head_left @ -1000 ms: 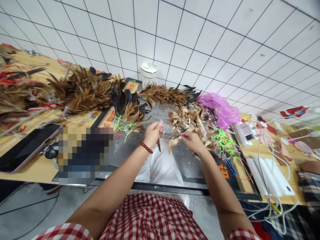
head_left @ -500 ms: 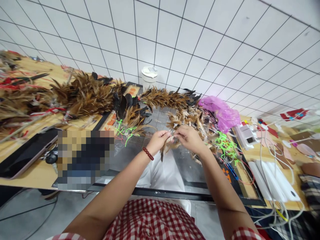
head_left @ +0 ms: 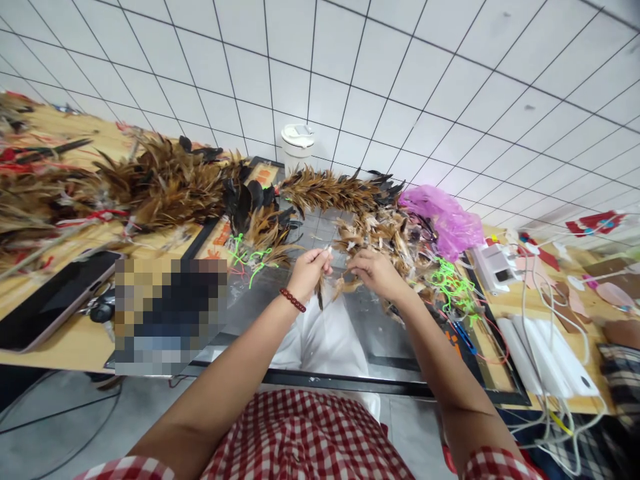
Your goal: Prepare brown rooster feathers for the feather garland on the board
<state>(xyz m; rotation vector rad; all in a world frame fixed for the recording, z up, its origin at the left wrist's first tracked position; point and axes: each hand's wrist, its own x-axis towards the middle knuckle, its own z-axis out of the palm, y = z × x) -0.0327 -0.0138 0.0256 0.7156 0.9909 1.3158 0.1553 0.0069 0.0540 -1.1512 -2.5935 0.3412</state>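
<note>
My left hand (head_left: 309, 272), with a dark red bead bracelet (head_left: 293, 300) at its wrist, is closed on a small bunch of feathers (head_left: 320, 292). Their pale quill ends show at the fingertips and a dark tip hangs below. To its right, my right hand (head_left: 376, 272) pinches a light brown feather (head_left: 344, 285), partly blurred. Just beyond that hand lies a loose heap of brown and white feathers (head_left: 380, 233). Past both hands, a long brown feather strip (head_left: 330, 193) stretches across the glass tabletop (head_left: 250, 313).
Bright green strings (head_left: 453, 287) and a blue cutter (head_left: 464, 338) lie at the right, below a purple plastic bag (head_left: 445, 213). At the wall stands a white lidded cup (head_left: 297, 145). More feather bundles (head_left: 170, 180), a phone (head_left: 55, 303) and keys (head_left: 103, 310) occupy the left.
My hands, close together half a second ago over the small feathers, have drawn apart. The left keeps the bunch, while a light brown feather now shows under the right fingertips.
</note>
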